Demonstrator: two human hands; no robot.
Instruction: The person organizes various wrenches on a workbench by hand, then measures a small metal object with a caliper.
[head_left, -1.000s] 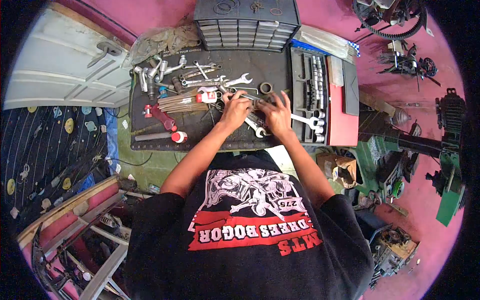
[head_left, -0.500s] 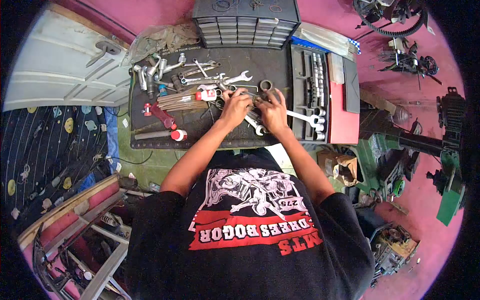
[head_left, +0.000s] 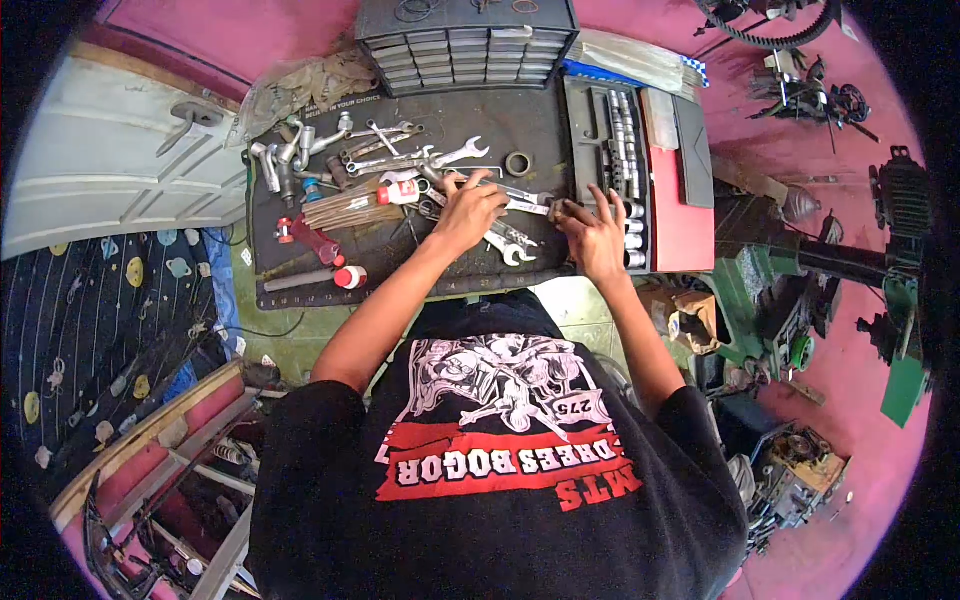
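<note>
My left hand (head_left: pixel 470 213) is over the pile of wrenches, its fingers curled on the near end of a silver wrench (head_left: pixel 528 203). That wrench stretches rightward to my right hand (head_left: pixel 596 242), where thumb and forefinger pinch its far end. The other right fingers are spread beside the socket tray. Below my left hand lie open-ended wrenches (head_left: pixel 510 247); behind it is a larger wrench (head_left: pixel 463 153). A metal ring (head_left: pixel 517 163) rests on the dark mat above the gap between my hands.
A socket tray (head_left: pixel 586 150) and red case lid (head_left: pixel 683 222) stand at right. A drawer cabinet (head_left: pixel 465 50) is at the back. Thin rods (head_left: pixel 345 207), a red-capped bottle (head_left: pixel 350 278) and spark-plug sockets (head_left: pixel 290 160) lie left on the mat (head_left: pixel 420 110).
My right hand has shifted right, and the wrench that jutted over the socket tray now spans between my hands. My left hand stays over the pile. The view has shifted slightly.
</note>
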